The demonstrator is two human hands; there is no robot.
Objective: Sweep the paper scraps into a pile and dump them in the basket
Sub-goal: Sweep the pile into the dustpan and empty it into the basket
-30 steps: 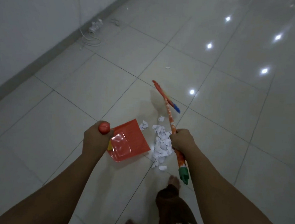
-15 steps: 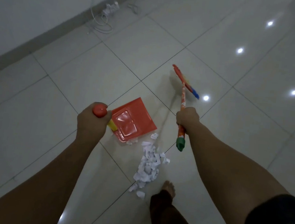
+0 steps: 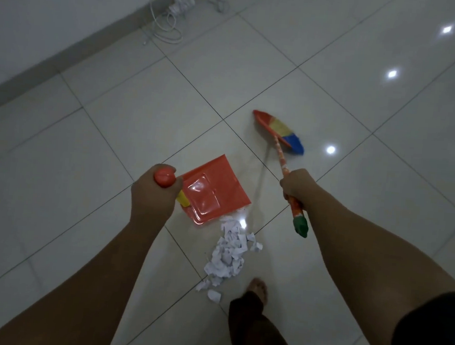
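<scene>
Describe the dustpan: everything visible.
The dustpan is glossy orange-red plastic, a flat squarish pan with a rectangular panel moulded in. A yellow collar joins it to a handle whose rounded orange end sticks out above the left hand, which grips it. The pan sits low over the tiled floor; contact is unclear. Its near corner reaches the paper scraps. None show inside it.

The paper scraps [image 3: 228, 256] are white, torn and crumpled, heaped in a long narrow pile on the floor, well away from its wall edge, with a few loose bits at the near end. The orange-red dustpan [image 3: 214, 190] (round red handle knob, yellow neck) hangs tilted from the left hand [image 3: 151, 193], one corner just beside the pile's far end. The broom [image 3: 278, 132], with red, yellow and blue bristles and a green-capped stick, is gripped by the right hand [image 3: 296, 186], its head beyond the dustpan.
</scene>
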